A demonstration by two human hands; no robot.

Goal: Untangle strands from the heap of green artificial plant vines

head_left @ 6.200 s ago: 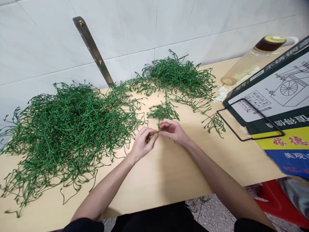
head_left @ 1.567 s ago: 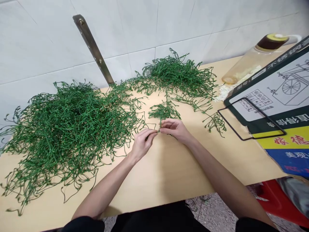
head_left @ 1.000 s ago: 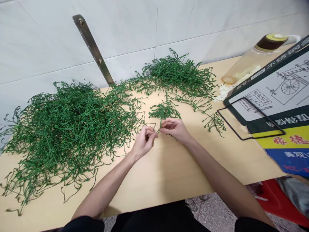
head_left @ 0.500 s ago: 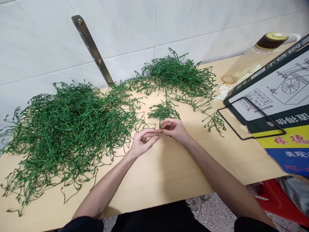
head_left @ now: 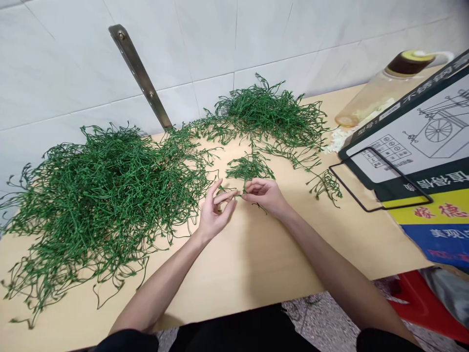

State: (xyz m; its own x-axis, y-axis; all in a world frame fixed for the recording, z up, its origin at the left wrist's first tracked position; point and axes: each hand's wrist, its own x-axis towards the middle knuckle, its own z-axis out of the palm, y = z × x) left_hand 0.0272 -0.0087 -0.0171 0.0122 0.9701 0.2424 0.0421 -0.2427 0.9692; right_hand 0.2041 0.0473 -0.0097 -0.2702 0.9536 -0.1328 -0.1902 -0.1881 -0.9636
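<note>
My right hand (head_left: pixel 264 195) pinches the stem of a small green plastic sprig (head_left: pixel 249 167) that fans out on the wooden table (head_left: pixel 256 259) just beyond my fingers. Beside it, my left hand (head_left: pixel 214 211) has its fingers spread apart, fingertips almost touching the right hand's, and nothing shows in its grip. A large tangled heap of the same green sprigs (head_left: pixel 98 195) lies to the left. A smaller heap (head_left: pixel 271 115) sits at the back by the wall.
A loose sprig (head_left: pixel 326 185) lies right of my hands. A printed cardboard box (head_left: pixel 417 161) with a black wire handle occupies the right side, with a capped plastic bottle (head_left: pixel 381 90) behind it. A metal bracket (head_left: pixel 141 78) leans on the tiled wall. A red stool (head_left: pixel 421 305) stands below.
My left hand has opened from a pinch at the sprig's stem to spread fingers. My right hand keeps its pinch on the stem and has barely moved.
</note>
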